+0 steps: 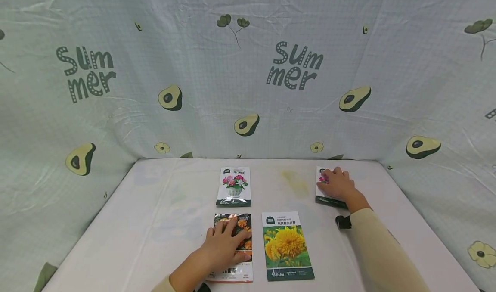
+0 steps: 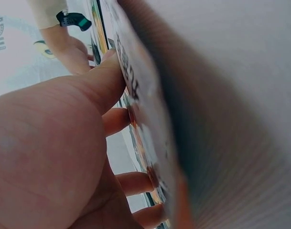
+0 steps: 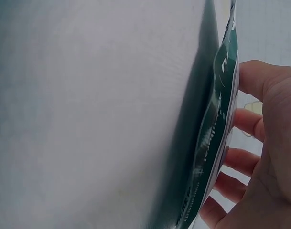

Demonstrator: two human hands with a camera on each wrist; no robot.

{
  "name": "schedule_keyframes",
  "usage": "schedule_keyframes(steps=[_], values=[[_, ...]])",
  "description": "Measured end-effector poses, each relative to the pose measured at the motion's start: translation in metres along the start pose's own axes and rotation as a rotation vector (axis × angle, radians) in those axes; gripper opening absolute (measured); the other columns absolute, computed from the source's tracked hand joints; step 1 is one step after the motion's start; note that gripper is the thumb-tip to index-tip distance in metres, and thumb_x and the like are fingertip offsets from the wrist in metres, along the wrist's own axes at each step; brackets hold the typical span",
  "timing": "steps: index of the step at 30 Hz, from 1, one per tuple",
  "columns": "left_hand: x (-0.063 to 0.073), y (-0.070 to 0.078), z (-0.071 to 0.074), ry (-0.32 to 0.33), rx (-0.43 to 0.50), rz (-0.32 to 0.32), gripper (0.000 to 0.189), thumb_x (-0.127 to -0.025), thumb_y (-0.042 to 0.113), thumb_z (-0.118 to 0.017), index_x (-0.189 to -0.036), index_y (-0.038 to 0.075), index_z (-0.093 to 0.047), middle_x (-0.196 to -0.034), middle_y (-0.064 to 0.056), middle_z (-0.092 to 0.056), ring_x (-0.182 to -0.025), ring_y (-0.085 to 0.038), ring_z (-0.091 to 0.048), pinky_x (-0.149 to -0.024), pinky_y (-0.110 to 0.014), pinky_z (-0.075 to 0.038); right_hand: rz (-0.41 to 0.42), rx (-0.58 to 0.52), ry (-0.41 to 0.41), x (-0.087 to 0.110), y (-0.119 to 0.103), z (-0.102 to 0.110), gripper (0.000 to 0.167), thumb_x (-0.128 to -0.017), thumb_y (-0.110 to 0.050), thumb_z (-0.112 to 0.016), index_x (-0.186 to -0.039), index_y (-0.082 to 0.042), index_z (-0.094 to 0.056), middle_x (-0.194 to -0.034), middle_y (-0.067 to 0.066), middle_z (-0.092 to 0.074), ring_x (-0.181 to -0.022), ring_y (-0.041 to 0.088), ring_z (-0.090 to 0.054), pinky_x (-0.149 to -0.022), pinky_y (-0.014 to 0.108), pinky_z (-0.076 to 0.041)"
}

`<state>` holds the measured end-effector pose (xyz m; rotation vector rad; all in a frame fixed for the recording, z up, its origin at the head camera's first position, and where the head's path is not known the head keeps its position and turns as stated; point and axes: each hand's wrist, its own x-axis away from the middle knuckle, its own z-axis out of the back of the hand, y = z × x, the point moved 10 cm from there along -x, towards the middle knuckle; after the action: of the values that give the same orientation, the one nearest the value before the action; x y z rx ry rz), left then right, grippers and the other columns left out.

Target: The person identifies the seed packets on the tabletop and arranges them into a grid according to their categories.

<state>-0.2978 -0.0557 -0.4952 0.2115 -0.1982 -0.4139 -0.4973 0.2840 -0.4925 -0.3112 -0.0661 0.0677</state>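
In the head view my left hand [image 1: 222,248] rests on a seed packet with orange flowers [image 1: 246,226], its fingers spread over the print. The left wrist view shows the thumb and fingertips of that hand [image 2: 54,148] touching the packet's face [image 2: 140,100]. At the back right, my right hand [image 1: 338,184] lies over a white seed packet with pink flowers and a green bottom band [image 1: 329,200], covering much of it. Seen from the right wrist, the fingertips of the right hand [image 3: 260,138] touch that packet's front, beyond its green bottom edge [image 3: 214,124].
A larger packet with yellow flowers [image 1: 288,244] lies right of my left hand. Behind the orange-flower packet is one with a potted pink bouquet [image 1: 234,187]. All lie on a white-covered table [image 1: 155,223], with an avocado-print sheet [image 1: 201,68] hanging behind.
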Motion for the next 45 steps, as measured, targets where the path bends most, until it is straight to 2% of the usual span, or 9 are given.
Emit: schedule_keyframes(steps=[13, 23, 33, 45], values=[[0.001, 0.001, 0.0, -0.01, 0.001, 0.0, 0.059, -0.092, 0.061, -0.064, -0.146, 0.038, -0.055, -0.161, -0.017, -0.036, -0.139, -0.047, -0.036, -0.098, -0.067, -0.036, 0.03, -0.01, 0.002, 0.002, -0.009, -0.002, 0.058, -0.099, -0.044, -0.058, -0.144, -0.008, -0.052, -0.135, 0.026, -0.043, -0.117, 0.045, -0.038, -0.09, 0.061, -0.039], [0.0, -0.001, -0.003, -0.008, 0.0, 0.002, 0.059, -0.092, 0.062, -0.064, -0.146, 0.039, -0.055, -0.161, -0.017, -0.035, -0.14, -0.048, -0.035, -0.098, -0.068, -0.036, 0.018, -0.003, 0.006, 0.005, -0.014, -0.002, 0.059, -0.099, -0.044, -0.059, -0.145, -0.007, -0.052, -0.136, 0.027, -0.043, -0.12, 0.045, -0.039, -0.094, 0.062, -0.039], [-0.001, -0.003, -0.007, -0.009, 0.011, -0.001, 0.06, -0.091, 0.062, -0.065, -0.146, 0.04, -0.055, -0.16, -0.018, -0.037, -0.138, -0.047, -0.037, -0.099, -0.068, -0.036, 0.04, -0.013, 0.003, 0.005, -0.019, -0.006, 0.058, -0.098, -0.043, -0.06, -0.145, -0.008, -0.053, -0.136, 0.027, -0.044, -0.118, 0.044, -0.039, -0.091, 0.06, -0.04], [-0.001, -0.002, -0.004, -0.002, 0.016, 0.001, 0.058, -0.092, 0.06, -0.064, -0.146, 0.039, -0.055, -0.161, -0.017, -0.037, -0.14, -0.047, -0.036, -0.101, -0.068, -0.035, 0.043, -0.009, 0.015, 0.003, -0.028, -0.006, 0.059, -0.099, -0.043, -0.06, -0.146, -0.009, -0.052, -0.137, 0.025, -0.044, -0.12, 0.043, -0.039, -0.095, 0.062, -0.039]])
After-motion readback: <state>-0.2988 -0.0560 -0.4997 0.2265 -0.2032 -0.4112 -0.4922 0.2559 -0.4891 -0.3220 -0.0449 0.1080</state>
